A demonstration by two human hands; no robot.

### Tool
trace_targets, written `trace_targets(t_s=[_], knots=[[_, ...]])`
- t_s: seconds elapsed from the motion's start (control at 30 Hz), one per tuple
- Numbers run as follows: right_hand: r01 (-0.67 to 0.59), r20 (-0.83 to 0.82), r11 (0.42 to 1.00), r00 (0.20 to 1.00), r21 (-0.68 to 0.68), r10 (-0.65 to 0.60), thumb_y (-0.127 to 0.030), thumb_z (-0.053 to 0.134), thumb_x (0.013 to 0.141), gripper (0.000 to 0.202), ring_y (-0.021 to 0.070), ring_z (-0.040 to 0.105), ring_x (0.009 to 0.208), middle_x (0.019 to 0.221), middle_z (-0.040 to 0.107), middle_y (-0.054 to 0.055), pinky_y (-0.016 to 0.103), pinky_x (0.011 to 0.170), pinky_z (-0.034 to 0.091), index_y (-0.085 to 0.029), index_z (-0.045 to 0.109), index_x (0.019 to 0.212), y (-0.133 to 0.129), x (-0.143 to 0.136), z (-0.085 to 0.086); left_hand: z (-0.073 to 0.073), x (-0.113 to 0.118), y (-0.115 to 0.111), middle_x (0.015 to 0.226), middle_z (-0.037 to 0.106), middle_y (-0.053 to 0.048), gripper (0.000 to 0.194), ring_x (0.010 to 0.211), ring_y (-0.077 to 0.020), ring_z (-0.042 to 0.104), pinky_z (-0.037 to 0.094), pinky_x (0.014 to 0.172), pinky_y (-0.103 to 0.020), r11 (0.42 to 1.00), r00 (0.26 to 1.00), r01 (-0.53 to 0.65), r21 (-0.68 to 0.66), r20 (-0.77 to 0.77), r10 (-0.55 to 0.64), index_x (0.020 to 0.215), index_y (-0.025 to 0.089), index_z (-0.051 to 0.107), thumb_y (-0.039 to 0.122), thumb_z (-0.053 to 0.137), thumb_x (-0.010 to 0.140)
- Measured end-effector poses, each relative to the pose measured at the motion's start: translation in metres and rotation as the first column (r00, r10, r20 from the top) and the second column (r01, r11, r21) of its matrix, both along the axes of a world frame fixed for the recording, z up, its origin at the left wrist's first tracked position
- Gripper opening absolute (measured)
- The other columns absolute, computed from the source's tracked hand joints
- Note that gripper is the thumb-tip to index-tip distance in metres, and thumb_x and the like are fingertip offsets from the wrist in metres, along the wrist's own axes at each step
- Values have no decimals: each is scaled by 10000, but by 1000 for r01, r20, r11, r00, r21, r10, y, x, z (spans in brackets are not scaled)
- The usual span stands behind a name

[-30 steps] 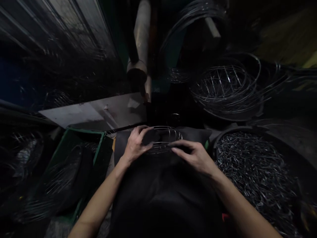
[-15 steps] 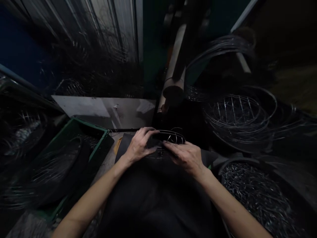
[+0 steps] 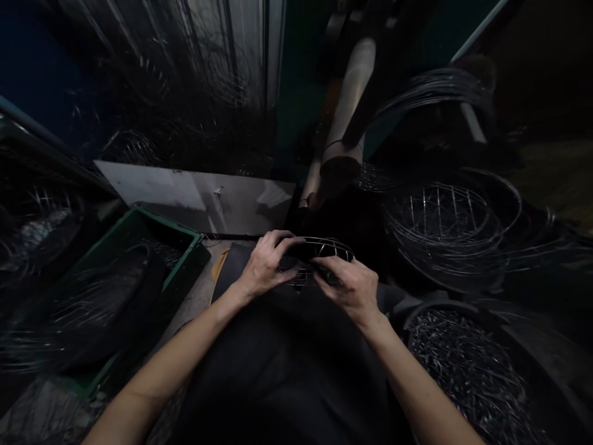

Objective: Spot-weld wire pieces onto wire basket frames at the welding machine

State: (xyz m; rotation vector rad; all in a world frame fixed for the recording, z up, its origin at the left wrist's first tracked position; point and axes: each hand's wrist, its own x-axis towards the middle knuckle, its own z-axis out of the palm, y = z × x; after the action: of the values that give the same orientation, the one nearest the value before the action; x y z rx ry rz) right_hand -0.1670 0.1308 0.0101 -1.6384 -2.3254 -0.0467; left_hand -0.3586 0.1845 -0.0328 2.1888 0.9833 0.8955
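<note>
A round frame of bent metal wire [image 3: 334, 247] with cross wires lies over the dark cloth of my lap [image 3: 296, 346]. My left hand [image 3: 270, 262] grips its left side, thumb below and fingers curled over the rim. On the right side, my right hand [image 3: 349, 281] is closed at the frame, its thumb and fingertips near the cross wires. The fingertips are in shadow, so the exact points of contact are hard to make out.
To the right stand a tub of short wire pieces [image 3: 463, 364] and a stack of round wire grids [image 3: 445, 213]. A metal cylinder [image 3: 354, 86] of a machine juts down ahead. At left is a green crate [image 3: 185, 266]; a pale board [image 3: 185, 191] stands behind it.
The view has shifted slightly. My right hand's fingers have lifted and bent more over the wire frame, and more of its cross wires show. My left hand keeps its hold.
</note>
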Motion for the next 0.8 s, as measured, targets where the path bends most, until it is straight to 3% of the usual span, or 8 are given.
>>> trace_targets(t_s=[0.23, 0.4, 0.57, 0.8], knots=[[99, -65, 995, 993, 15, -97, -245, 514, 855, 209, 115, 658, 727, 922, 719, -14, 236, 602, 399, -237, 640, 1022, -3, -11, -5, -4, 0, 1, 1172, 496, -88, 510, 1094, -262, 493, 421, 936, -426, 999, 1000, -27, 31, -6, 27, 1207, 235, 478, 204, 648, 727], [125, -171, 992, 978, 4, -122, -215, 493, 834, 208, 125, 667, 698, 904, 721, -15, 235, 593, 453, -247, 654, 962, -2, -17, 2, -1, 0, 0, 1177, 488, -85, 549, 1078, -261, 493, 426, 919, -425, 999, 1000, -17, 38, -4, 17, 1222, 247, 458, 202, 655, 711], [178, -327, 975, 921, -131, -212, -230, 519, 833, 170, 136, 676, 716, 869, 717, -41, 233, 626, 500, -280, 634, 949, -1, -17, 12, 0, 2, 1, 1169, 490, -84, 546, 1073, -255, 494, 435, 914, -412, 998, 1000, -25, 64, 4, 24, 1213, 237, 454, 180, 658, 709], [306, -351, 923, 859, -232, -373, -314, 573, 824, 146, 167, 674, 718, 839, 711, -20, 267, 664, 523, -272, 577, 964, -4, -15, 10, 0, 6, 3, 1156, 495, -92, 499, 1067, -253, 497, 435, 917, -412, 995, 999, -36, 95, 17, 35, 1201, 215, 467, 202, 646, 735]])
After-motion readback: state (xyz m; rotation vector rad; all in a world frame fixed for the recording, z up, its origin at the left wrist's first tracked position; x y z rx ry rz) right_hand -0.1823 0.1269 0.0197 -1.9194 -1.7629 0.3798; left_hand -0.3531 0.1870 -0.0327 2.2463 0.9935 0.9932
